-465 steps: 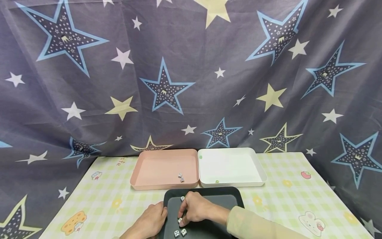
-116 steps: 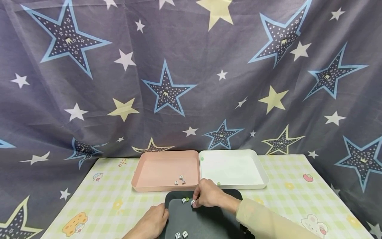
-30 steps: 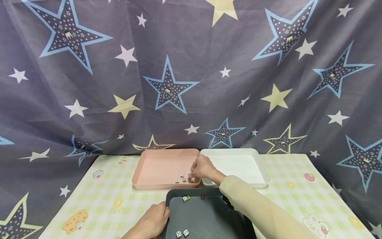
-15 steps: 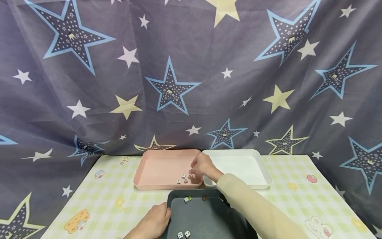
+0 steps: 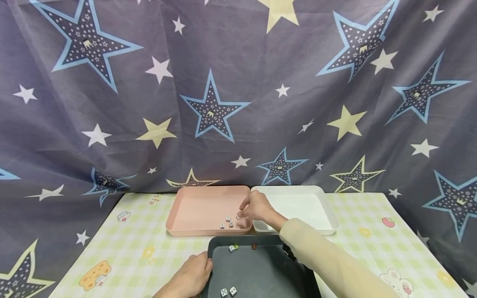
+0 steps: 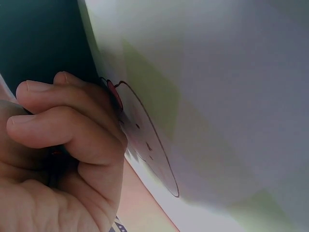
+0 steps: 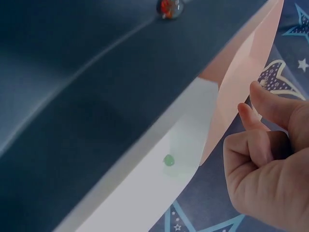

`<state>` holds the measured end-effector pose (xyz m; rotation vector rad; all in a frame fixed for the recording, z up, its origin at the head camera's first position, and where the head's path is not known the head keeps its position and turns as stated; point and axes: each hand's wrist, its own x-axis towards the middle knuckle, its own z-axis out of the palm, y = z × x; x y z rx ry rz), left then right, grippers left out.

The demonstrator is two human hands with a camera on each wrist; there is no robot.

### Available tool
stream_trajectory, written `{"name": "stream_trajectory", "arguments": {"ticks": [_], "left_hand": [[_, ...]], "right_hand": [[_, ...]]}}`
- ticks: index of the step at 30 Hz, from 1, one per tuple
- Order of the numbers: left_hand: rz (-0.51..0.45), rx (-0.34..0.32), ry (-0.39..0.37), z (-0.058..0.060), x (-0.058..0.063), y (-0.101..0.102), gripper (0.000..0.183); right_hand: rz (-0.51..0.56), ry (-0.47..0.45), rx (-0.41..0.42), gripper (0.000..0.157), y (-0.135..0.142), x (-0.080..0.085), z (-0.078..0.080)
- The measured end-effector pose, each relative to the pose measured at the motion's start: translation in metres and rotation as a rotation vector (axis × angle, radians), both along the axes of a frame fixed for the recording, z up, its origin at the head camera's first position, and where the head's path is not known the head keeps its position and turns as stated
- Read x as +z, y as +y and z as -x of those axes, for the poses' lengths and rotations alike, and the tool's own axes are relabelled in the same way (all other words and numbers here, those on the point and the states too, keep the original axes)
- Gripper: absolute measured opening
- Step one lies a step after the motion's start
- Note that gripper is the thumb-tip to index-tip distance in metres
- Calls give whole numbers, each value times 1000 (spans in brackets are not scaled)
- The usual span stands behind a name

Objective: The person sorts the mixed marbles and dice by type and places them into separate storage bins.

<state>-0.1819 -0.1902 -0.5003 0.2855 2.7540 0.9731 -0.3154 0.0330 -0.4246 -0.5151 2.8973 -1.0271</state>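
My right hand [image 5: 257, 207] hovers over the right end of the pink tray [image 5: 201, 207], thumb and index finger apart in the right wrist view. Close by its fingertips is a white die [image 5: 238, 217]; several other dice [image 5: 228, 219] lie beside it. My left hand [image 5: 191, 273] holds the left rim of the dark tray [image 5: 261, 269], its fingers curled in the left wrist view. At this tray's far side are a die [image 5: 232, 248], a green marble [image 5: 236, 246] and a glass marble with red-orange colouring [image 7: 170, 8]. Two dice [image 5: 224, 292] lie nearer.
Right of the pink tray, and against it, stands a white tray [image 5: 298, 207]. It contains a green marble [image 7: 169, 160], seen in the right wrist view. A green-checked cloth [image 5: 130, 248] covers the table, and a star-patterned curtain [image 5: 238, 62] hangs behind.
My right hand carried a die from the dark tray to the pink tray and let it go; its fingers have since parted and shifted slightly right. My left hand stays at the rim.
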Motion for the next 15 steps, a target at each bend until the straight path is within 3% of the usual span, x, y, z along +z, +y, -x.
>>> {"name": "stream_trajectory", "arguments": {"ticks": [4, 11, 15], "left_hand": [[7, -1, -7, 1, -1, 0, 28], [28, -5, 1, 21, -44, -11, 29], [23, -10, 17, 27, -55, -15, 26]], "right_hand": [[20, -4, 33, 11, 2, 1, -9], [78, -28, 58, 8, 5, 2, -19], [98, -45, 69, 7, 6, 3, -23]]}}
